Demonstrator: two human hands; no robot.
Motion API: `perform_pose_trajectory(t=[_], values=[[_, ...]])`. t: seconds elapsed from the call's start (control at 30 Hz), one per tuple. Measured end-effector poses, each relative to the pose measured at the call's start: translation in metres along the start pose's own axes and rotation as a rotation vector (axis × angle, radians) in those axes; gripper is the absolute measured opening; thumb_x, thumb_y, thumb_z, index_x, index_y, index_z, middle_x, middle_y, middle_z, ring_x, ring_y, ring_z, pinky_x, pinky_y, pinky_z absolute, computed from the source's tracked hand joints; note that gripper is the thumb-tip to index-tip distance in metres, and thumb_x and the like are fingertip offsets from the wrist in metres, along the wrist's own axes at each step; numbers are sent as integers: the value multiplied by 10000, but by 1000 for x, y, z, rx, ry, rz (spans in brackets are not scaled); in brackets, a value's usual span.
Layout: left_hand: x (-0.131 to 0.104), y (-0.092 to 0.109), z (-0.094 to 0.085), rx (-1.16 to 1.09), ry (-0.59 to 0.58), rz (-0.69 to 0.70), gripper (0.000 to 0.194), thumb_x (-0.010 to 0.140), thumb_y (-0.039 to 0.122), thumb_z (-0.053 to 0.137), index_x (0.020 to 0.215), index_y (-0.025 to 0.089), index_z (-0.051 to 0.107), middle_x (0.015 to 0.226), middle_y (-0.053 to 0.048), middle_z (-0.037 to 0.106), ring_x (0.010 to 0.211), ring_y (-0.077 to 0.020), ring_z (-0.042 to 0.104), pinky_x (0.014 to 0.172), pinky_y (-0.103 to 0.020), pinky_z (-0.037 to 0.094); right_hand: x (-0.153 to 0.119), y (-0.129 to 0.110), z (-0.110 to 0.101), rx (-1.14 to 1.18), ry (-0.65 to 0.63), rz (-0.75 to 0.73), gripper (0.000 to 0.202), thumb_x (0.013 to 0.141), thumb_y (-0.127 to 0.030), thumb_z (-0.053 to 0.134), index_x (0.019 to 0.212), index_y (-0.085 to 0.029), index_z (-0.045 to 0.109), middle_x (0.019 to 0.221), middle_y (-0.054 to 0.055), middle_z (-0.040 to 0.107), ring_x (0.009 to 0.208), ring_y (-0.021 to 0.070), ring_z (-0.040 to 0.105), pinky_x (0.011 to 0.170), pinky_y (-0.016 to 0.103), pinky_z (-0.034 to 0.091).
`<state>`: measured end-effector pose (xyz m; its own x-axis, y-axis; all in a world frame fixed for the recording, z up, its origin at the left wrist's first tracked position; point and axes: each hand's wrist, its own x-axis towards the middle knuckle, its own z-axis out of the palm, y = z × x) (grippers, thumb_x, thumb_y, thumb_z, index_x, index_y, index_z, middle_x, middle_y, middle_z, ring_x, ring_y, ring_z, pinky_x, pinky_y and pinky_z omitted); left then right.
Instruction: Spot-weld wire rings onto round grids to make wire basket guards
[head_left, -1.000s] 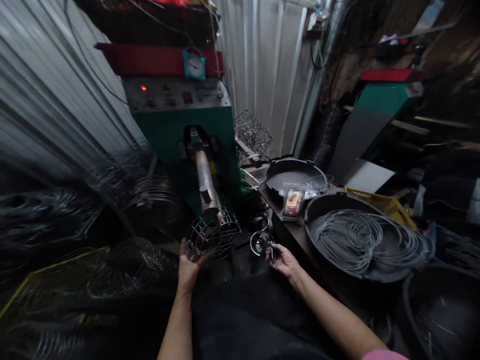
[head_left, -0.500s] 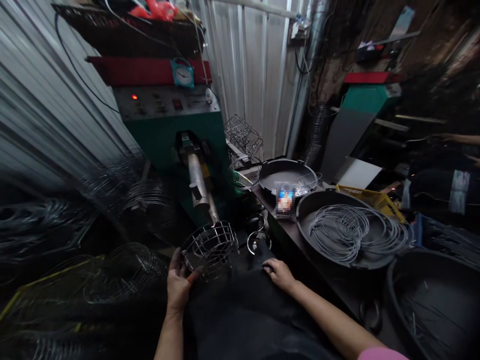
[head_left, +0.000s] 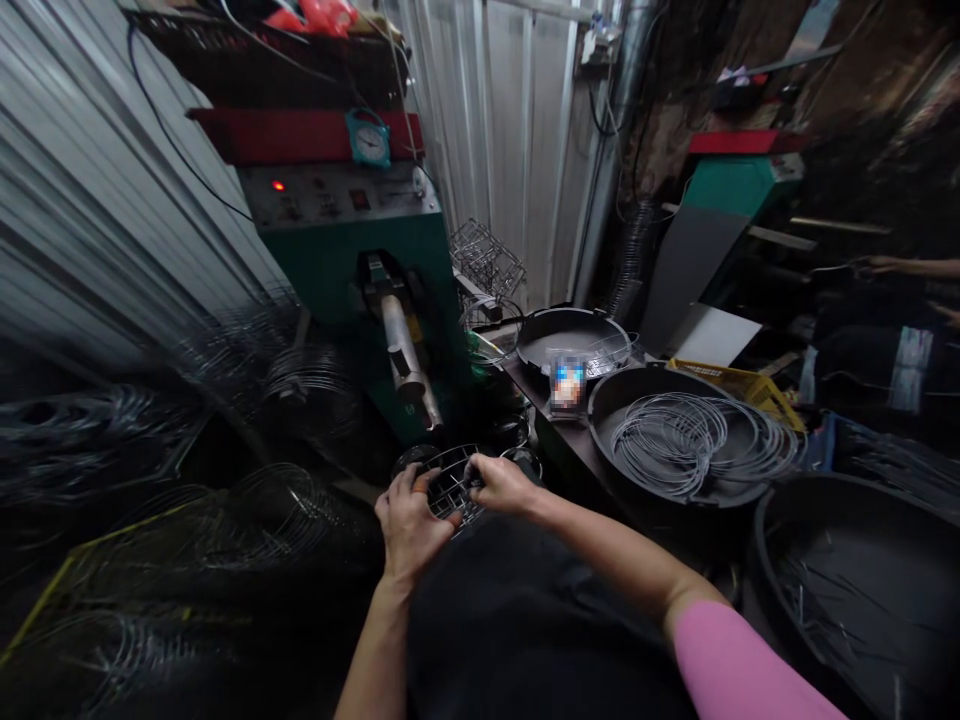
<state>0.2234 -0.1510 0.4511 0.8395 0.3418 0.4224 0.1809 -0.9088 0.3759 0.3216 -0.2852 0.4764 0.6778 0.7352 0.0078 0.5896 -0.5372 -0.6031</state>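
Observation:
A round wire basket (head_left: 452, 487) is low in front of me, just below the tip of the machine's metal arm (head_left: 405, 360). My left hand (head_left: 412, 515) grips its left and near side, thumb toward the right. At its right rim is my right hand (head_left: 499, 484), fingers curled closed on the wire; whether a small piece is also pinched there is too dark to tell. The basket and the machine arm are apart.
The green machine (head_left: 330, 280) stands ahead. To the right, a black pan (head_left: 570, 335) and a larger pan (head_left: 607, 440) with wire rings sit near another pan (head_left: 772, 540) of short wires. Wire coils (head_left: 262, 510) lie at left. Another person's hand (head_left: 889, 264) shows far right.
The basket has moved down and toward me, away from the machine arm's tip. My left hand has shifted right with it, and my right hand has moved left and up onto its rim.

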Motion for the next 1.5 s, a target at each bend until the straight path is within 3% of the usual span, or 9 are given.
perform_pose_trajectory(t=[0.27, 0.47, 0.63, 0.9, 1.3, 1.5], values=[[-1, -1, -1, -10, 1, 14, 564, 545, 258, 676, 1087, 196, 533, 1233, -126, 526, 1158, -295, 475, 947, -438, 368, -1, 3, 17, -52, 27, -115, 243, 754, -129, 573, 970, -223, 633, 972, 26, 688, 911, 174, 628, 760, 247, 448], [4, -10, 2, -116, 8, -42, 607, 532, 256, 694, 1104, 189, 503, 1240, -119, 527, 1168, -293, 475, 986, -440, 358, 6, 18, 10, 57, -102, -340, 239, 817, -121, 531, 1014, -180, 651, 968, 52, 679, 910, 156, 627, 797, 245, 464], [10, -15, 2, -205, -7, -67, 602, 506, 232, 710, 1078, 183, 530, 1231, -116, 532, 1164, -288, 483, 996, -421, 372, 11, 23, 5, -7, -119, -493, 312, 752, -144, 634, 1063, -154, 632, 977, 83, 649, 882, 173, 619, 768, 263, 481], [18, -27, 7, -254, -33, -97, 596, 492, 201, 714, 1067, 191, 559, 1254, -117, 514, 1188, -291, 463, 996, -448, 365, 27, 28, 16, 16, -50, -544, 183, 778, -108, 607, 942, -165, 662, 884, 61, 663, 824, 156, 635, 743, 251, 496], [37, -49, 14, -332, -28, -20, 578, 485, 169, 715, 1043, 209, 568, 1238, -88, 514, 1167, -277, 477, 994, -445, 372, 47, 30, 22, -17, -3, -587, 152, 807, -124, 589, 939, -160, 655, 882, 68, 657, 819, 154, 637, 716, 239, 499], [59, -60, 16, -345, -42, -74, 554, 483, 164, 715, 1019, 206, 580, 1205, -77, 536, 1129, -260, 507, 969, -409, 409, 71, 23, 18, -32, 8, -563, 152, 785, -102, 608, 913, -158, 668, 871, 66, 658, 799, 152, 639, 709, 235, 495]])
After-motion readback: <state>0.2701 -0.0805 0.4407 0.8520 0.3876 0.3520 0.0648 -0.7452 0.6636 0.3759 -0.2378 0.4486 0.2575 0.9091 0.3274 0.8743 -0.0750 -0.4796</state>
